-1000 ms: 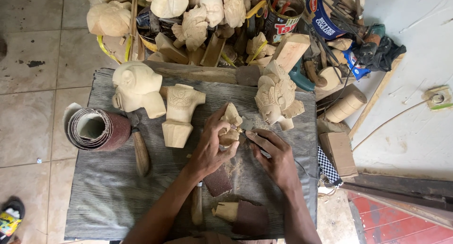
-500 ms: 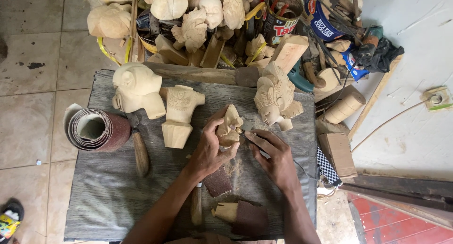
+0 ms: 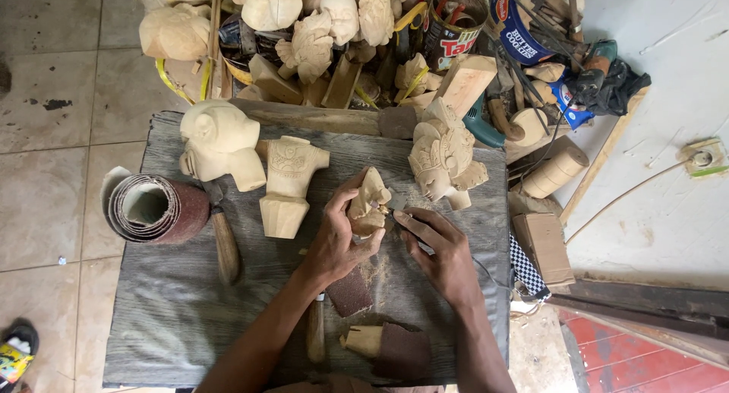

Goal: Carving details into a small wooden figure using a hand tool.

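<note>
Meanwhile left hand point(image 3: 334, 245) grips a small carving point(image 3: 367, 208); right hand point(image 3: 440, 249) pinches a blade point(image 3: 396, 205).

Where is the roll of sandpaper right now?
In the head view, the roll of sandpaper lies at the left edge of the grey wooden board, partly over the floor, just left of a wooden-handled tool and below the round carved head.

Both forearms come up bare from the near edge of the worktop, with no sleeve, cuff or glove on the stretch I can see. The left hand point(image 3: 334, 241) and the right hand point(image 3: 444, 252) are bare as well; I can make out no ring, watch or wristband. Pale wood dust clings to the fingers point(image 3: 414, 222).
</note>
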